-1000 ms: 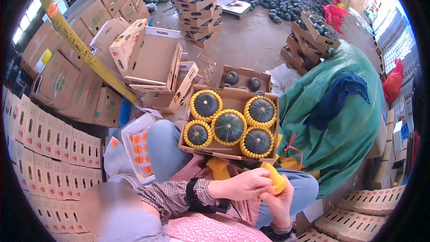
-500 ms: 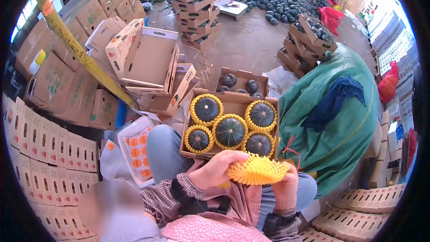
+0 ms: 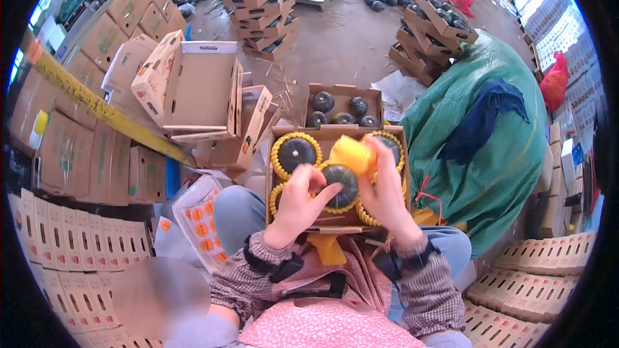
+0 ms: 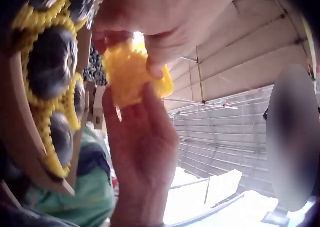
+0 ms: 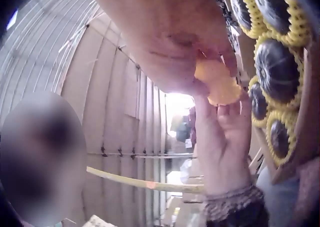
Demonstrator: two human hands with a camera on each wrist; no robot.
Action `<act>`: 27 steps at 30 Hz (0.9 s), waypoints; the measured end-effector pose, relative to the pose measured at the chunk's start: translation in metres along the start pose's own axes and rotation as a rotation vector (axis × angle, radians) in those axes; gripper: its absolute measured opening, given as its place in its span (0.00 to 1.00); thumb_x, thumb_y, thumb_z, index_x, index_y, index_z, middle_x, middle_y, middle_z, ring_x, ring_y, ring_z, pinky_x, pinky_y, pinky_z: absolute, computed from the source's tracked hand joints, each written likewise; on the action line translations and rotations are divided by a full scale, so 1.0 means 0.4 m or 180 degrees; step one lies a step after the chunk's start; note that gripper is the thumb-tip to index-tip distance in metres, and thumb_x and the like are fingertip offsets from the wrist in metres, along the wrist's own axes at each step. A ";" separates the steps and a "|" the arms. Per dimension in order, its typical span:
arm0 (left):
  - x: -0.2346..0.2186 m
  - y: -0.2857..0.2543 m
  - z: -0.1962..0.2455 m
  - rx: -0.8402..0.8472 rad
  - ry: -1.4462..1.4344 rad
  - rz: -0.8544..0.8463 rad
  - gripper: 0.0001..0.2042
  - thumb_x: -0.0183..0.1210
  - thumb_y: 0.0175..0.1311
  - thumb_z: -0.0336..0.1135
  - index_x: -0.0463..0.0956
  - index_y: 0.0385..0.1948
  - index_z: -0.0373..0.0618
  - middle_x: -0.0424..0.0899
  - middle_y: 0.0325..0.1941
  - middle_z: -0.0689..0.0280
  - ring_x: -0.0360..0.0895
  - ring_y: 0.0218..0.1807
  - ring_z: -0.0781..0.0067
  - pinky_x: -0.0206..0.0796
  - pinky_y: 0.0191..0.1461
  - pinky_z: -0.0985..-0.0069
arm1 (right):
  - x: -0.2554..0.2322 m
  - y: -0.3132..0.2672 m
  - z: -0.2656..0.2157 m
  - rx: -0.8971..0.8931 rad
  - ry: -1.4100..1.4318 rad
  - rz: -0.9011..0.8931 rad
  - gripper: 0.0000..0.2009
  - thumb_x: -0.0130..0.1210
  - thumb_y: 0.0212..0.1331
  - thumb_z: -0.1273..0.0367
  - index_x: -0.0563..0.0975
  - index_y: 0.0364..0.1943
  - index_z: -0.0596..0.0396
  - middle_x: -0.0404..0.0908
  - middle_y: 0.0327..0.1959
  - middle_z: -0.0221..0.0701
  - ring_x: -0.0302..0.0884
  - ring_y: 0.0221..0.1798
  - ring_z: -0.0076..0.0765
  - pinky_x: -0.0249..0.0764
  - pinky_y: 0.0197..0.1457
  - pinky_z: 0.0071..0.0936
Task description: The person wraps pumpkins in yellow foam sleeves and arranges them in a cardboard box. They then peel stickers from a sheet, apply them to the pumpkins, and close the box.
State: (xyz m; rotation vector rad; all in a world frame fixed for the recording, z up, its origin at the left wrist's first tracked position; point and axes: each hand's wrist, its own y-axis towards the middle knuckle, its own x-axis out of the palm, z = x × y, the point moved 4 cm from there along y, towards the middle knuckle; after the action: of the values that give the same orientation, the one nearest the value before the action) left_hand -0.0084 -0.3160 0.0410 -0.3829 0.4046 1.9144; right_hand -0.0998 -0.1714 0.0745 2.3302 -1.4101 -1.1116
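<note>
Yellow foam netting point(image 3: 353, 153) is pinched in my right hand point(image 3: 387, 193) above an open cardboard box point(image 3: 306, 222). Over the box's left front, my left hand point(image 3: 300, 203) has thumb and fingers apart, close to the netting. Between the hands shows a dark green squash point(image 3: 340, 188). Another squash point(image 3: 296, 153) sits in its yellow foam net at the back left. Several squashes in nets point(image 4: 51, 61) fill the box, partly hidden by my hands. In the right wrist view, my left fingertips overlap the lower edge of the netting point(image 5: 220, 84).
Behind the box stands a second carton point(image 3: 374, 100) with several bare squashes. A green tarp point(image 3: 496, 174) bulges at the right, and a tray with orange stickers point(image 3: 201, 225) lies at the left. A yellow pole point(image 3: 109, 106) slants past cardboard boxes. More foam netting point(image 3: 327, 248) lies on the lap.
The netting went from folded at the box's front right to stretched between both hands, then forward over the box in my right hand. My left hand has come off it.
</note>
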 end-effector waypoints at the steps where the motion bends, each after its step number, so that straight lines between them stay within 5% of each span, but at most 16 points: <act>1: 0.001 -0.009 0.008 0.0082 0.0014 -0.0286 0.08 0.62 0.60 0.33 0.76 0.25 0.38 0.78 0.23 0.61 0.79 0.29 0.69 0.70 0.35 0.69 | 0.012 0.036 0.024 -0.0121 -0.0451 0.0140 0.30 0.50 0.42 0.84 0.65 0.58 0.63 0.72 0.49 0.46 0.68 0.51 0.55 0.66 0.57 0.41; 2: 0.027 -0.027 -0.016 0.0544 0.0594 -0.0682 0.07 0.59 0.60 0.33 0.79 0.27 0.39 0.82 0.27 0.56 0.82 0.31 0.60 0.72 0.35 0.67 | 0.035 0.058 0.051 -0.0268 -0.0910 0.0163 0.27 0.51 0.43 0.82 0.68 0.54 0.61 0.74 0.48 0.43 0.69 0.52 0.52 0.66 0.56 0.41; 4: 0.073 -0.059 -0.048 0.0519 0.1974 -0.1734 0.06 0.57 0.55 0.31 0.81 0.26 0.41 0.84 0.29 0.56 0.84 0.32 0.57 0.75 0.34 0.65 | 0.093 0.075 0.084 -0.0819 -0.1520 -0.0312 0.22 0.54 0.43 0.80 0.69 0.49 0.60 0.75 0.44 0.40 0.69 0.52 0.50 0.66 0.55 0.39; 7: 0.109 -0.034 -0.011 0.1217 0.2819 -0.2434 0.06 0.57 0.51 0.30 0.83 0.24 0.44 0.84 0.25 0.59 0.84 0.29 0.61 0.76 0.31 0.64 | 0.146 0.081 0.170 -0.0534 -0.1414 -0.1668 0.19 0.54 0.43 0.80 0.72 0.45 0.60 0.75 0.43 0.44 0.69 0.53 0.55 0.68 0.56 0.44; 8: 0.134 -0.035 -0.029 0.1526 0.2845 -0.2337 0.06 0.58 0.50 0.32 0.83 0.20 0.46 0.83 0.21 0.61 0.84 0.25 0.63 0.75 0.27 0.65 | 0.154 0.081 0.191 -0.0390 -0.1231 -0.2076 0.19 0.54 0.43 0.80 0.72 0.44 0.60 0.75 0.42 0.44 0.69 0.53 0.55 0.68 0.56 0.44; 10: 0.162 -0.044 -0.009 0.1941 0.2949 -0.2417 0.06 0.58 0.51 0.34 0.83 0.18 0.48 0.83 0.20 0.63 0.83 0.25 0.63 0.74 0.26 0.68 | 0.140 0.116 0.174 0.0076 -0.1216 -0.1863 0.17 0.53 0.46 0.81 0.74 0.44 0.59 0.75 0.42 0.48 0.73 0.50 0.55 0.72 0.53 0.40; 12: 0.179 -0.040 -0.016 0.2084 0.3060 -0.2625 0.07 0.58 0.51 0.35 0.83 0.18 0.49 0.83 0.20 0.63 0.83 0.25 0.64 0.73 0.25 0.69 | 0.169 0.119 0.183 0.0109 -0.0942 -0.1660 0.14 0.55 0.46 0.79 0.75 0.41 0.58 0.76 0.41 0.47 0.75 0.48 0.52 0.74 0.48 0.40; 15: 0.188 -0.038 -0.022 0.2036 0.3019 -0.2797 0.08 0.57 0.52 0.36 0.83 0.18 0.50 0.83 0.20 0.63 0.83 0.25 0.64 0.73 0.25 0.68 | 0.177 0.091 0.198 -0.0337 -0.1913 -0.1656 0.11 0.58 0.47 0.74 0.76 0.37 0.57 0.76 0.37 0.43 0.77 0.42 0.49 0.75 0.41 0.40; 18: 0.208 -0.040 -0.072 0.2325 0.2812 -0.2237 0.07 0.57 0.52 0.35 0.83 0.19 0.49 0.83 0.20 0.62 0.83 0.25 0.64 0.74 0.27 0.68 | 0.010 0.037 -0.038 -0.1382 -0.1896 -0.0108 0.11 0.62 0.46 0.70 0.74 0.33 0.56 0.75 0.29 0.36 0.75 0.33 0.44 0.72 0.33 0.37; 19: 0.206 -0.044 -0.078 0.2448 0.2702 -0.1918 0.07 0.57 0.51 0.35 0.83 0.19 0.48 0.83 0.21 0.62 0.83 0.25 0.63 0.74 0.27 0.68 | -0.020 -0.041 -0.074 -0.1394 -0.1230 -0.0127 0.10 0.64 0.47 0.70 0.73 0.28 0.55 0.70 0.22 0.31 0.70 0.26 0.39 0.68 0.26 0.33; 21: 0.189 -0.035 -0.040 0.2121 0.2947 -0.2542 0.07 0.58 0.51 0.34 0.83 0.19 0.47 0.83 0.21 0.61 0.83 0.25 0.63 0.74 0.28 0.68 | -0.054 -0.205 -0.145 -0.1160 -0.0380 -0.1157 0.08 0.62 0.50 0.69 0.74 0.22 0.53 0.69 0.20 0.31 0.71 0.20 0.34 0.68 0.19 0.32; 24: 0.180 -0.033 -0.026 0.2012 0.3087 -0.2815 0.06 0.58 0.50 0.34 0.82 0.20 0.46 0.83 0.21 0.60 0.83 0.26 0.62 0.75 0.29 0.67 | 0.051 -0.463 -0.039 0.0101 -0.1616 -0.2530 0.05 0.57 0.48 0.69 0.78 0.19 0.52 0.78 0.21 0.34 0.79 0.21 0.37 0.75 0.22 0.31; 27: 0.176 -0.028 -0.022 0.2163 0.3193 -0.2841 0.06 0.58 0.50 0.33 0.82 0.20 0.46 0.83 0.21 0.60 0.83 0.25 0.62 0.75 0.29 0.67 | 0.152 -0.567 0.072 0.0023 -0.1295 -0.2486 0.05 0.55 0.47 0.70 0.81 0.21 0.53 0.82 0.23 0.38 0.83 0.25 0.39 0.78 0.25 0.34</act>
State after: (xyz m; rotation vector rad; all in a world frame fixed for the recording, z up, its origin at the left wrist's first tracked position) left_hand -0.0224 -0.2584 0.0007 -0.8625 1.2391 0.5414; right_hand 0.0499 -0.0967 -0.0930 2.8510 -0.5376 -1.8482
